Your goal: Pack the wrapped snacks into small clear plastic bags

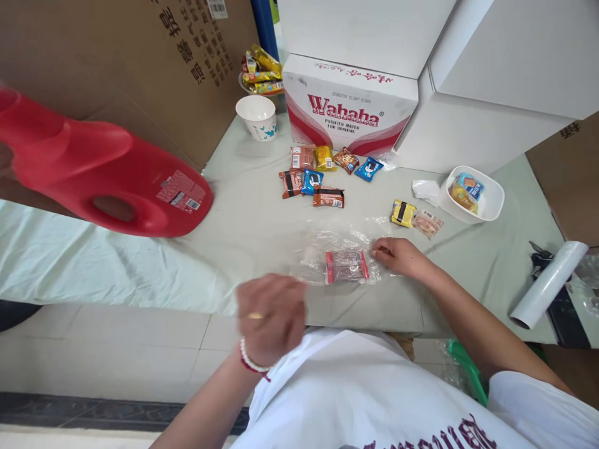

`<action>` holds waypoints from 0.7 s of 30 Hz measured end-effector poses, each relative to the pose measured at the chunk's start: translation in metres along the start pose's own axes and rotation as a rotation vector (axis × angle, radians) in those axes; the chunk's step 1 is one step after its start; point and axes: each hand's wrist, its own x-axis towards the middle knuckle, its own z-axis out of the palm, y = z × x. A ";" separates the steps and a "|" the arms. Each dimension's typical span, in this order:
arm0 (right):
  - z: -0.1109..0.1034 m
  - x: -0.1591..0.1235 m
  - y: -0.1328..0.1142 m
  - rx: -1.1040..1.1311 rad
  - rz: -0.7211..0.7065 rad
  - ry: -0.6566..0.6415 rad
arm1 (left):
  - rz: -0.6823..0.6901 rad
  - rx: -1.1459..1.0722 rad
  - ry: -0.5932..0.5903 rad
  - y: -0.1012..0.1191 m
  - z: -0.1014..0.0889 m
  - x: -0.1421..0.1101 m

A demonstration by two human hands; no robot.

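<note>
A clear plastic bag [311, 252] lies flat near the front of the table, with a red-ended snack packet [347, 266] on or inside it; I cannot tell which. My right hand [397, 257] rests at the bag's right edge, fingers curled and closed on the thin plastic. Off the table's front edge, left of the packet, my left hand [271, 318] is raised and smeared by motion. It looks bent inward, but its fingers are too blurred to read. A ring and a beaded bracelet [253, 358] show on that hand and wrist.
Several small wrapped snacks [312, 182] lie before a Wahaha carton [350, 106]. A paper cup [257, 118] and a red jug [116, 168] stand left. To the right are a yellow packet [403, 213], a white tub [491, 202] and a plastic-film roll [548, 284].
</note>
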 end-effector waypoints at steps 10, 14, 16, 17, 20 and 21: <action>0.004 0.076 -0.043 -0.394 -0.190 0.094 | -0.063 0.086 -0.683 0.014 0.093 0.022; 0.005 0.094 -0.044 -0.324 -0.117 -0.037 | -0.052 0.119 -0.612 0.010 0.092 0.016; -0.003 0.094 -0.042 -0.290 -0.228 -0.049 | -0.075 0.148 -0.591 0.010 0.091 0.014; -0.008 0.092 -0.041 -0.273 -0.303 -0.038 | -0.086 0.160 -0.589 0.011 0.091 0.013; -0.020 0.075 -0.045 -0.209 -0.438 -0.039 | -0.099 0.177 -0.610 0.012 0.092 0.013; -0.022 0.067 -0.048 -0.195 -0.442 -0.062 | -0.103 0.178 -0.620 0.013 0.092 0.014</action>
